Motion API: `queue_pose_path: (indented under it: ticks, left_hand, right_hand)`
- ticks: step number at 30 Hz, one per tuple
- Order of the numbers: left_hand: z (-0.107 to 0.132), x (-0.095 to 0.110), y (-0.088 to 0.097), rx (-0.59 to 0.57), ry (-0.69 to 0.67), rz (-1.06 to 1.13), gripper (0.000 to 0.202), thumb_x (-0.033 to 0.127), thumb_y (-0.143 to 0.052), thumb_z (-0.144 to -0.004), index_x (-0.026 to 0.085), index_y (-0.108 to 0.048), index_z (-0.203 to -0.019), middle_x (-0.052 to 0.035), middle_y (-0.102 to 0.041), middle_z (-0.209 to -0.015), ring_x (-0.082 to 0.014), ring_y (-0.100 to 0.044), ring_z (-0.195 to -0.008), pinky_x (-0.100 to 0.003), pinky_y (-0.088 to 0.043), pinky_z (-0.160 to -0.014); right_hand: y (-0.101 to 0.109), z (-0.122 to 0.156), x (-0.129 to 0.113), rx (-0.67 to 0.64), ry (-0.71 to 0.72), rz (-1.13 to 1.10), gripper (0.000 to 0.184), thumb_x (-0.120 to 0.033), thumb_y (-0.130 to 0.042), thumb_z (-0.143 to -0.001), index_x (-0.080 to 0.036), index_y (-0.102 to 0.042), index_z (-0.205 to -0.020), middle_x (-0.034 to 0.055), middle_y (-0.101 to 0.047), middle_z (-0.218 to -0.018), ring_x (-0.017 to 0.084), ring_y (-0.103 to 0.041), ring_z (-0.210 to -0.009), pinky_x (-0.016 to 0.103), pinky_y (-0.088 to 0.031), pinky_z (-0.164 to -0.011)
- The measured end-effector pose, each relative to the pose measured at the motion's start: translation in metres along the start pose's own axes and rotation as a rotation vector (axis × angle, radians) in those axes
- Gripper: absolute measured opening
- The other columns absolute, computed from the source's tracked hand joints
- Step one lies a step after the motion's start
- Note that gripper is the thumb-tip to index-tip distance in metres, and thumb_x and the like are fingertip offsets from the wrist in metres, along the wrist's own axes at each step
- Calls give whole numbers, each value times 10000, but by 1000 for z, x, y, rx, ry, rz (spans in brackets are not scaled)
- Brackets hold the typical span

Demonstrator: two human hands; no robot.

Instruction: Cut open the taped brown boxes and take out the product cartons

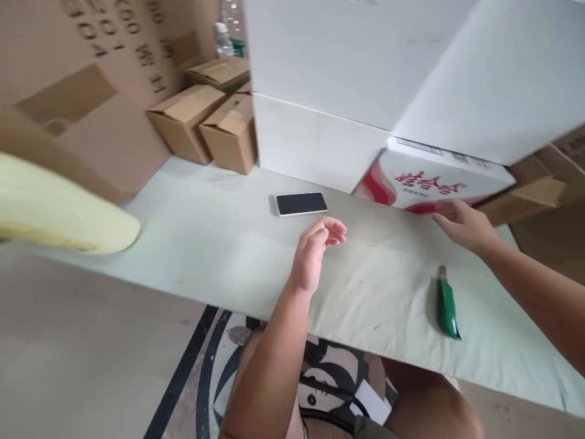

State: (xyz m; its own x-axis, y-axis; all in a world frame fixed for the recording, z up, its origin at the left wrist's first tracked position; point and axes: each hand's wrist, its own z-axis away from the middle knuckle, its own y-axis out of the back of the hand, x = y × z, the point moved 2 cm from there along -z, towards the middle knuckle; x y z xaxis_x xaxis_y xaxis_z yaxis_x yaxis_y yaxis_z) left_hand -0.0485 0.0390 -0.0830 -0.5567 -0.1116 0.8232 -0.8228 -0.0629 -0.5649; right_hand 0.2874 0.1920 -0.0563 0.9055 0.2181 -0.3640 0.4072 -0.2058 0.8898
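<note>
My left hand (315, 253) hovers over the cloth-covered table (205, 225), fingers loosely bent and apart, with nothing in it. Just beyond it lies a phone (301, 203), its dark screen facing up. My right hand (466, 227) reaches to the lower front of a white box with red lettering (425, 180). Its fingers are extended and hold nothing; whether they touch the box I cannot tell. Nearer to me, below the right hand, rests a green-handled tool with a short metal end (448, 305), which looks like a utility knife.
Large white boxes (320, 134) stand along the back. Small brown cartons (231, 131) and plastic bottles (223, 39) sit to their left, near a big printed carton (82, 79). A pale yellow rounded object (64, 207) juts in from the left. More cardboard (525, 201) is at right.
</note>
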Motion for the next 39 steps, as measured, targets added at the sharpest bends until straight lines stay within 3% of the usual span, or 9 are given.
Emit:
queue_pose_path:
  ticks: [4,8,12,15,19,24,30,35,39]
  left_hand:
    - [5,19,34,72,-53,13,402,598,-549,-833,212,-663,-840,-53,-670,-924,-194,-603,-847,-342,-445,-837]
    - [8,37,62,196,-134,70,389,583,-535,-854,212,-638,-803,-38,-630,-870,-176,-570,-812,-329,-450,-826]
    - [9,48,81,327,-188,141,361,530,-514,-876,205,-622,-762,-34,-590,-814,-167,-543,-778,-328,-456,-791]
    - [10,51,91,371,-213,138,373,515,-480,-918,207,-617,-758,-42,-592,-800,-177,-549,-781,-342,-461,-783]
    - [12,54,99,380,-246,144,385,509,-460,-967,211,-603,-769,-43,-593,-799,-183,-555,-789,-353,-464,-789]
    - [15,56,99,425,-270,188,383,511,-468,-946,212,-597,-745,-38,-566,-756,-177,-527,-749,-350,-444,-754]
    - [16,53,91,410,-302,125,381,509,-464,-955,219,-572,-734,-34,-549,-760,-180,-511,-751,-353,-449,-767]
    - [16,55,86,442,-377,76,358,459,-453,-959,216,-586,-733,-33,-550,-752,-177,-514,-754,-349,-428,-764]
    - [21,63,84,602,-484,-37,341,426,-449,-990,220,-529,-731,-23,-512,-759,-183,-517,-787,-340,-428,-794]
  right_hand:
    - [-47,-25,-122,-193,147,10,306,-474,-566,-817,-265,-664,-1017,157,-743,-1068,314,-720,-880,546,-590,-930]
    - [-114,-43,-255,-285,397,-19,522,-394,-561,-858,-246,-646,-1351,132,-642,-1368,295,-675,-1185,518,-571,-1054]
    - [-178,-56,-372,-265,656,46,713,-341,-605,-869,-289,-480,-1569,172,-421,-1586,419,-478,-1435,681,-483,-1111]
    - [-215,-67,-425,-241,701,20,728,-379,-675,-847,-318,-474,-1544,155,-323,-1644,501,-355,-1501,805,-382,-1118]
    - [-238,-82,-437,-200,704,30,631,-432,-714,-825,-301,-554,-1420,145,-314,-1649,537,-348,-1475,886,-299,-1100]
    - [-242,-95,-422,-118,744,16,537,-527,-657,-872,-257,-575,-1329,180,-407,-1574,489,-434,-1407,858,-380,-1061]
    - [-244,-90,-429,-128,667,85,491,-498,-572,-922,-160,-565,-1278,229,-517,-1401,489,-444,-1417,850,-336,-1089]
    - [-207,-56,-403,-162,703,82,542,-429,-515,-930,-168,-495,-1405,204,-503,-1511,438,-459,-1472,759,-284,-1218]
    - [-155,5,-366,-236,749,90,665,-421,-491,-943,-203,-397,-1564,177,-381,-1690,397,-376,-1577,684,-262,-1278]
